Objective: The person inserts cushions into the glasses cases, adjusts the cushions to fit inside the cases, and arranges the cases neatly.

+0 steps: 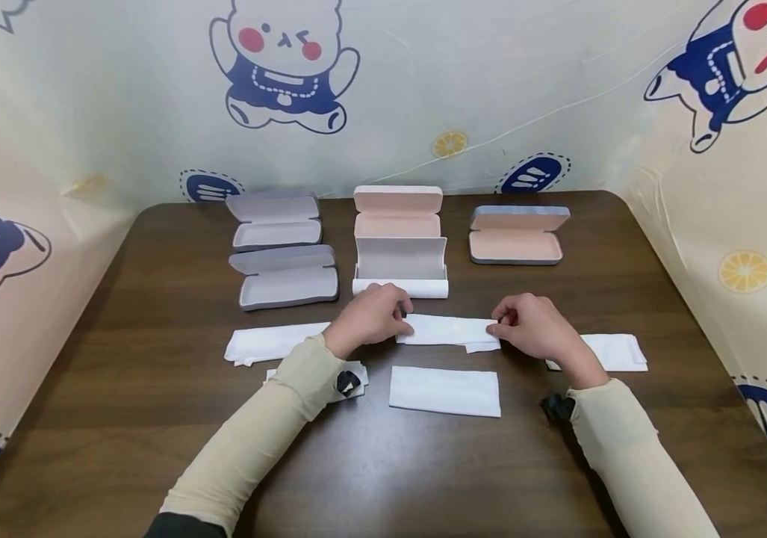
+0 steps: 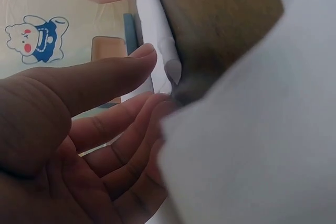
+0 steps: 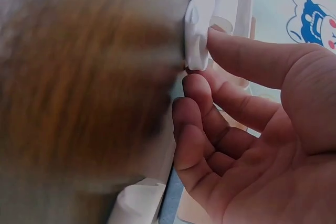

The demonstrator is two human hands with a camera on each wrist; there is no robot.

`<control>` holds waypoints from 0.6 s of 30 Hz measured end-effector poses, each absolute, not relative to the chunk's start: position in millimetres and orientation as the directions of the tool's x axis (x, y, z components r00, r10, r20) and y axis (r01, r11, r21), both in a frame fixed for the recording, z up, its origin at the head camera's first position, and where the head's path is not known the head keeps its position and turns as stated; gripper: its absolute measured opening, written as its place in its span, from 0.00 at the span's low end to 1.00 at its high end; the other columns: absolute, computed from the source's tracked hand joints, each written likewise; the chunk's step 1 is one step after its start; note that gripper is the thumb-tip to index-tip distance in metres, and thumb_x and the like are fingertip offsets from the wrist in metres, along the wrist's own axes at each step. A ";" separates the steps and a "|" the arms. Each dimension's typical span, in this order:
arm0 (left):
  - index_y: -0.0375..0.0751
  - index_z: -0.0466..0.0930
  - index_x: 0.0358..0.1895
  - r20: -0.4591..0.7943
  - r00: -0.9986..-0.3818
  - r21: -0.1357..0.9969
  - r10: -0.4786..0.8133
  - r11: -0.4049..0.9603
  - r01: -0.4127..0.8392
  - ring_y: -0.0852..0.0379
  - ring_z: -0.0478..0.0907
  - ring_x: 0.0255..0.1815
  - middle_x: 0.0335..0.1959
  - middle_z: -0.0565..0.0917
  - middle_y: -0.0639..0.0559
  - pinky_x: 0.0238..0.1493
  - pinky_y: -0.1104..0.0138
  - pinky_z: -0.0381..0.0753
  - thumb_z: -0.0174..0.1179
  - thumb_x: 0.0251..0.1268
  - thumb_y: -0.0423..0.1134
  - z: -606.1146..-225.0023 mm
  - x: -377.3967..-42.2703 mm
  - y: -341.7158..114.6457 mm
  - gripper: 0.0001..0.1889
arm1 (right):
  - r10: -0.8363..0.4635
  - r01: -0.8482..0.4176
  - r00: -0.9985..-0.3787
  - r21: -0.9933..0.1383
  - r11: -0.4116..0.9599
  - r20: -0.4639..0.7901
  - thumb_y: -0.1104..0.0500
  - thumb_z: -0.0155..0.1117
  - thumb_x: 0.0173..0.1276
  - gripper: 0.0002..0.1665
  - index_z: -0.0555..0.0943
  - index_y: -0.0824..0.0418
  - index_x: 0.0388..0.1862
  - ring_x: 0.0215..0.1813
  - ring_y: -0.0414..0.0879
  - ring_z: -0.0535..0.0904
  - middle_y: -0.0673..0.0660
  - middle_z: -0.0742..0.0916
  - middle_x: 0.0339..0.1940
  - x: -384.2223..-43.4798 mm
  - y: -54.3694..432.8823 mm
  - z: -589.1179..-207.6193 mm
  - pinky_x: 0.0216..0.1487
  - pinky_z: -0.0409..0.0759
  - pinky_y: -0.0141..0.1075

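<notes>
A folded white cloth point(image 1: 446, 330) spans the gap between the two hands, close over the table. My left hand point(image 1: 371, 317) pinches its left end between thumb and fingers. At the opposite end my right hand point(image 1: 534, 326) does the same; in the right wrist view its thumb point(image 3: 247, 53) presses on the cloth's folded edge. A small flap hangs from the cloth's lower right. Just beyond the hands stands a white glasses case point(image 1: 401, 288), opened, with a grey lining. Another folded white cloth point(image 1: 445, 391) lies flat nearer to me.
Other opened glasses cases stand at the back: two grey ones point(image 1: 278, 235) point(image 1: 289, 287) on the left, a pink one point(image 1: 398, 226) in the middle, a blue-grey one point(image 1: 516, 246) on the right. White cloths point(image 1: 274, 342) point(image 1: 615, 352) lie on both sides, one partly under my left wrist.
</notes>
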State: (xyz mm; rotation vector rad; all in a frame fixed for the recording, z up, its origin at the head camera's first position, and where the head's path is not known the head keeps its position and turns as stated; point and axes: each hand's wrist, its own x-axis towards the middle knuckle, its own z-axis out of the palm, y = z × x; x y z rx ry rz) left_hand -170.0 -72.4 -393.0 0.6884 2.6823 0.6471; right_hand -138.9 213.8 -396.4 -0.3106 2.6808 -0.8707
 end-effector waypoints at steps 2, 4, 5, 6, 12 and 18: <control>0.41 0.85 0.40 -0.175 -0.847 0.490 0.501 0.791 0.367 0.58 0.78 0.33 0.26 0.82 0.58 0.42 0.64 0.77 0.76 0.55 0.39 -393.3 -170.3 -71.1 0.12 | -0.291 -0.106 -0.931 -0.600 0.793 -0.220 0.58 0.72 0.67 0.08 0.84 0.62 0.38 0.30 0.48 0.73 0.54 0.81 0.27 -139.2 212.7 -396.4 0.32 0.73 0.41; 0.42 0.85 0.37 -0.179 -0.853 0.489 0.491 0.796 0.356 0.58 0.77 0.32 0.25 0.81 0.59 0.40 0.65 0.77 0.76 0.54 0.38 -394.0 -169.5 -69.6 0.11 | -0.287 -0.104 -0.932 -0.596 0.796 -0.221 0.59 0.72 0.66 0.07 0.83 0.61 0.36 0.30 0.49 0.73 0.54 0.81 0.27 -138.9 211.8 -396.7 0.32 0.73 0.41; 0.43 0.84 0.35 -0.180 -0.855 0.489 0.486 0.799 0.351 0.58 0.77 0.32 0.24 0.81 0.59 0.39 0.65 0.77 0.76 0.53 0.38 -394.6 -169.2 -68.7 0.10 | -0.287 -0.103 -0.931 -0.596 0.797 -0.223 0.59 0.72 0.66 0.07 0.83 0.61 0.36 0.30 0.49 0.73 0.54 0.81 0.27 -138.5 211.6 -396.7 0.32 0.73 0.41; 0.43 0.84 0.33 -0.181 -0.857 0.491 0.483 0.799 0.347 0.59 0.77 0.32 0.24 0.81 0.59 0.39 0.65 0.77 0.77 0.53 0.37 -395.0 -168.9 -68.0 0.10 | -0.287 -0.102 -0.931 -0.595 0.797 -0.224 0.59 0.72 0.66 0.07 0.83 0.61 0.35 0.30 0.49 0.73 0.54 0.80 0.26 -138.2 211.6 -396.6 0.32 0.72 0.41; 0.47 0.82 0.24 -0.184 -0.861 0.503 0.475 0.798 0.333 0.57 0.76 0.30 0.23 0.80 0.59 0.36 0.65 0.76 0.76 0.53 0.37 -394.4 -167.3 -67.8 0.10 | -0.292 -0.111 -0.932 -0.599 0.793 -0.213 0.59 0.71 0.67 0.06 0.82 0.60 0.34 0.31 0.49 0.73 0.53 0.81 0.27 -137.3 212.9 -395.0 0.33 0.73 0.41; 0.47 0.82 0.24 -0.152 -0.854 0.581 0.497 0.744 0.329 0.57 0.75 0.29 0.21 0.80 0.59 0.36 0.66 0.76 0.72 0.54 0.34 -394.9 -168.1 -71.1 0.08 | -0.273 -0.090 -0.939 -0.621 0.778 -0.207 0.59 0.71 0.67 0.05 0.83 0.59 0.34 0.32 0.50 0.74 0.54 0.82 0.29 -136.8 217.8 -393.8 0.33 0.73 0.42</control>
